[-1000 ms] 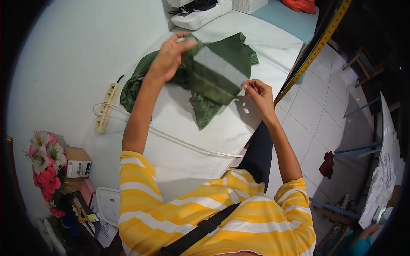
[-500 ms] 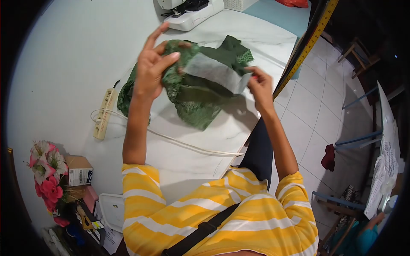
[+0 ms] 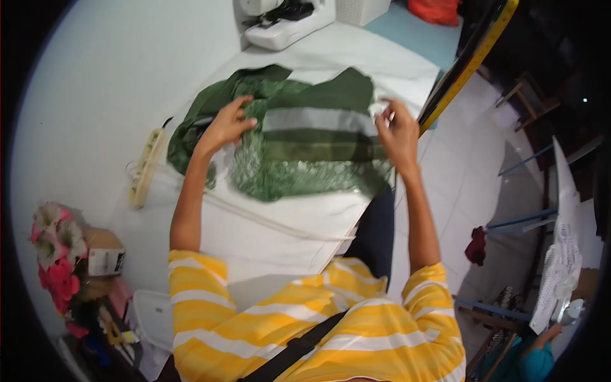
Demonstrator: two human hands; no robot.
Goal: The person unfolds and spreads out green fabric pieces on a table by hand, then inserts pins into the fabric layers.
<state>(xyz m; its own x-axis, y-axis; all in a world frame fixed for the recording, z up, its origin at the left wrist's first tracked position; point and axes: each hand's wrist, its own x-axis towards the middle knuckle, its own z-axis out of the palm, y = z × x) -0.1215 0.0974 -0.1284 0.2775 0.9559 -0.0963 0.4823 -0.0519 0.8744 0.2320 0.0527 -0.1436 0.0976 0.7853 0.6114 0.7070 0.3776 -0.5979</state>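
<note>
Left hand [image 3: 224,130] loosely spread, fingertips apparently touching the lace [image 3: 251,165] of the green cloth [image 3: 318,151], upper centre of frame on the white table [image 3: 417,70]; right hand [image 3: 400,137] seems to pinch a small white scrap [image 3: 378,108], blurred, near the right end of the pale grey strip [image 3: 312,119]. Handling call: smooth strip flat, keep it parallel to the bands alongside, light left touch so lace doesn't pucker.

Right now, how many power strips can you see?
1: a cream power strip, left of the green fabric near the left hand. Others could be hidden beneath the fabric.
</note>
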